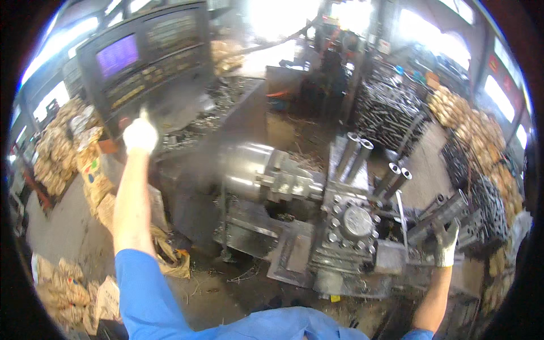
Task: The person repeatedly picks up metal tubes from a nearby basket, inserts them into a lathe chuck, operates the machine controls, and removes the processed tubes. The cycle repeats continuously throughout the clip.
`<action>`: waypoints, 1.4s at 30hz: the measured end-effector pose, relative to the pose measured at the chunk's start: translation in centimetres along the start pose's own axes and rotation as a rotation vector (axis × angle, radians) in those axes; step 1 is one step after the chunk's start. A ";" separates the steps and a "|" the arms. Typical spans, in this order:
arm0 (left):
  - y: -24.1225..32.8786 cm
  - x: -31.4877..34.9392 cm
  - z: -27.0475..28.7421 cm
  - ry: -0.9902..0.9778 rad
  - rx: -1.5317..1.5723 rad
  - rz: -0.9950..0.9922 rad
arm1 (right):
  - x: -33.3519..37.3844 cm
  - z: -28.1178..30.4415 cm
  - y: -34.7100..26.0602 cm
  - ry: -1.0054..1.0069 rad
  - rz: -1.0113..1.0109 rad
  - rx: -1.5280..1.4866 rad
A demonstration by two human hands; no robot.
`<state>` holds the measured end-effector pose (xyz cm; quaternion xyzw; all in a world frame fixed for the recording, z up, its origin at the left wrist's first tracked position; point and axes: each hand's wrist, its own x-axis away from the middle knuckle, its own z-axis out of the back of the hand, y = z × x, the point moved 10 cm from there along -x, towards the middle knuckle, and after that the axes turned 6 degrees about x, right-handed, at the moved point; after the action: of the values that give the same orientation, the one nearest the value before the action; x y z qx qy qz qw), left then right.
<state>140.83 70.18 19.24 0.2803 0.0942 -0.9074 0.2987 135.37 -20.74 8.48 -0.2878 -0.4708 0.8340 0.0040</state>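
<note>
Blue shirt (289,324) here, blue sleeves (140,286), bare forearms (130,209), white left glove (140,136), and the right glove (446,249) showing grey patches!

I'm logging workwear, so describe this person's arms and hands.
The left hand wears a whitish glove, blurred here; the right hand wears a whitish glove with darker, greyish fingers. Blue sleeves leave both forearms bare; only a small edge of the right sleeve shows.
</note>
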 end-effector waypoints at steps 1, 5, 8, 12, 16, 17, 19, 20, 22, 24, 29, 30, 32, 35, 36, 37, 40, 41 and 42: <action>1.2 1.6 2.6 0.109 0.119 -0.013 | 1.5 2.1 1.0 0.027 0.031 0.099; 6.9 14.0 6.9 0.423 0.661 -0.301 | 8.9 4.2 4.4 -0.132 -0.083 -0.156; 14.4 28.6 7.8 0.006 1.021 -0.407 | 12.9 -2.5 -1.8 -0.498 -0.151 -0.510; 22.9 46.7 4.5 -0.888 1.180 -0.332 | 18.5 -10.5 -2.3 -0.854 -0.053 -0.280; 27.9 57.1 5.7 -0.962 1.267 -0.462 | 23.8 -18.0 -7.7 -1.106 0.071 -0.511; 27.4 58.9 4.6 -1.010 1.219 -0.343 | 25.7 -19.3 -6.6 -1.105 -0.114 -0.556; 24.5 60.4 3.4 -0.900 1.133 -0.318 | 28.0 -20.6 -7.2 -1.122 0.067 -0.541; 22.4 61.3 2.8 -0.844 1.080 -0.295 | 29.2 -21.1 -8.1 -1.127 0.211 -0.510; 16.1 66.0 -1.0 -0.922 0.767 -0.164 | 31.6 -22.4 -8.6 -1.165 0.232 -0.483; 7.4 73.8 -6.1 -1.024 0.577 -0.017 | 34.2 -23.6 -8.2 -1.241 0.072 -0.451; -22.1 104.3 -3.8 -1.075 0.206 1.049 | 43.2 -26.5 -16.6 -1.576 0.202 -0.389; -26.6 112.1 -2.3 -1.198 0.077 1.012 | 46.6 -28.4 -16.1 -1.629 0.303 -0.413; -28.9 120.8 6.2 -1.129 0.033 1.362 | 52.9 -30.4 -18.2 -1.697 0.444 -0.344; -30.3 140.0 11.0 -1.136 0.063 1.554 | 61.7 -29.9 -25.0 -1.772 0.548 -0.270; -31.1 146.8 12.8 -1.123 0.061 1.531 | 65.1 -29.7 -26.7 -1.848 0.569 -0.321; -29.2 148.7 11.7 -1.102 0.159 1.636 | 68.1 -29.4 -28.7 -1.882 0.632 -0.326; -23.3 150.6 13.4 -1.005 0.244 1.899 | 76.5 -27.7 -33.4 -2.023 0.799 -0.362; -20.5 150.1 12.9 -1.080 0.310 1.878 | 79.3 -26.1 -35.8 -2.070 0.916 -0.338; -18.5 150.1 12.9 -1.153 0.370 1.845 | 82.1 -24.7 -37.7 -2.106 1.025 -0.323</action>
<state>24.28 7.22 -54.86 -0.1819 -0.4421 -0.3306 0.8138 68.82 42.36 -10.62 0.3891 -0.1716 0.4952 -0.7576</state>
